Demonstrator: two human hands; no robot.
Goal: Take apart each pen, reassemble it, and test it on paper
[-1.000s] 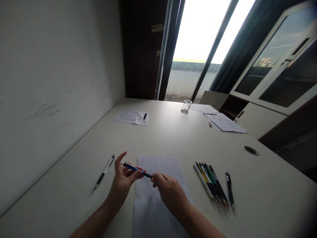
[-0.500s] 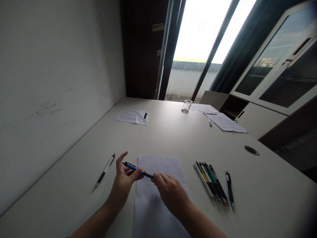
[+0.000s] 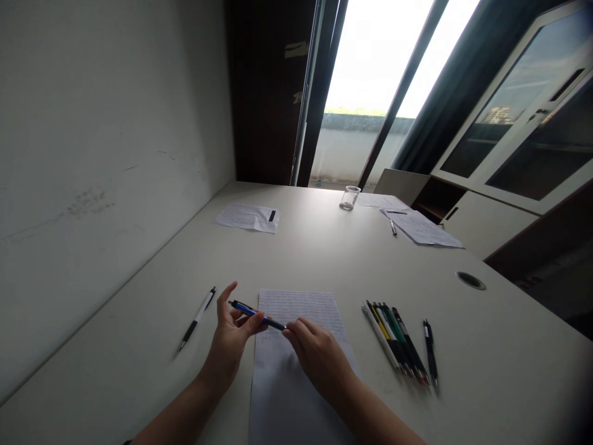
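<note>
A blue pen point(image 3: 254, 314) is held level above the table between both hands. My left hand point(image 3: 231, 337) grips its barrel with thumb and fingers, the index finger raised. My right hand point(image 3: 317, 355) pinches the pen's dark tip end. Under the hands lies a sheet of paper point(image 3: 296, 309) covered in handwriting. A row of several coloured pens point(image 3: 393, 340) lies to the right of the sheet, with a black pen point(image 3: 430, 351) a little apart. A black-and-white pen point(image 3: 196, 320) lies on the table to the left of my left hand.
The white table point(image 3: 324, 259) runs along a white wall on the left. Far back are a folded paper with a black item point(image 3: 248, 217), a small glass jar point(image 3: 349, 198), more papers with a pen point(image 3: 419, 227), and a cable hole point(image 3: 471, 280). A cabinet stands at right.
Hardly anything has moved. Both hands keep hold of the blue pen, which has shifted only slightly.
</note>
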